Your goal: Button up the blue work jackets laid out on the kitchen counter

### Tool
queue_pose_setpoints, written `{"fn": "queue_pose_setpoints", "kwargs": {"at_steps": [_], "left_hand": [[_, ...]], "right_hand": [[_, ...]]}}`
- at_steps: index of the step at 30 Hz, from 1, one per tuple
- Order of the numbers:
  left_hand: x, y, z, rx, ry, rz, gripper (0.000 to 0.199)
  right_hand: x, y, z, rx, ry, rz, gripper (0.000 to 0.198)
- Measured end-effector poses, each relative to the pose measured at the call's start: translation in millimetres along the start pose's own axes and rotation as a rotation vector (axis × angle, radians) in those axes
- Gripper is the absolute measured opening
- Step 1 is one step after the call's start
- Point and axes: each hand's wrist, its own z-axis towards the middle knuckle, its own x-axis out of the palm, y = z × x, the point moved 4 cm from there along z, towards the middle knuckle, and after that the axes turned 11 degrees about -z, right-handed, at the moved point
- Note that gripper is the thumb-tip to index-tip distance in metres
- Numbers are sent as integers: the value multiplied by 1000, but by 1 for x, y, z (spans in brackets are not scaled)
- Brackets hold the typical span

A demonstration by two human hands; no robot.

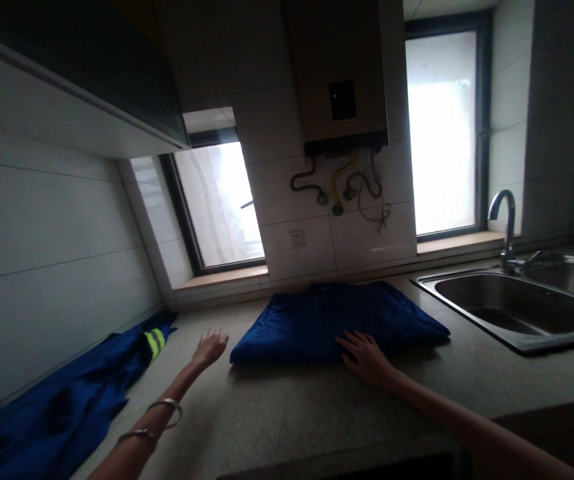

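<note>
A folded blue garment (pixel 311 327) lies flat on the countertop (pixel 287 413), in front of the wall between two windows. My right hand (pixel 368 360) rests on its near edge with the fingers spread over the cloth. Just left of the garment, my left hand (pixel 210 347) is over the counter, apart from the cloth, with its fingers extended and nothing in them. Two bracelets circle my left forearm. Against the left wall lies a second blue garment (pixel 67 407), loosely spread, with a yellow-green and grey reflective band (pixel 155 343) near its far end.
At the right, a steel double sink (pixel 521 337) with a tall faucet (pixel 508 220) is set into the counter. A water heater (pixel 339 80) with hoses hangs on the back wall above a socket (pixel 297 238). An overhead cabinet (pixel 81 80) juts out at upper left.
</note>
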Motion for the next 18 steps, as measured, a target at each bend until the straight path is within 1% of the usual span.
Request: {"fn": "queue_pose_setpoints", "kwargs": {"at_steps": [2,4,6,8,10,12,16,18], "left_hand": [[19,-38,15,50,18,-4,40],[42,-71,18,129,2,-22,45],[68,-98,10,272,5,-17,49],[93,-116,-3,431,20,-4,48],[110,-124,-15,521,24,3,45],[117,-124,-22,531,11,3,45],[112,-122,-27,506,-38,-11,43],[109,-122,-30,494,-77,-30,42]], "right_hand": [[1,-1,0,5,-3,-2,49],[2,-1,0,9,-2,0,49],[1,-2,0,8,-3,6,49],[0,-3,1,7,-7,16,49],[-1,-3,0,10,-8,25,47],[-1,-2,-1,13,-6,38,46],[2,-6,3,1,-10,128,45],[1,-22,14,18,-44,227,46]]}}
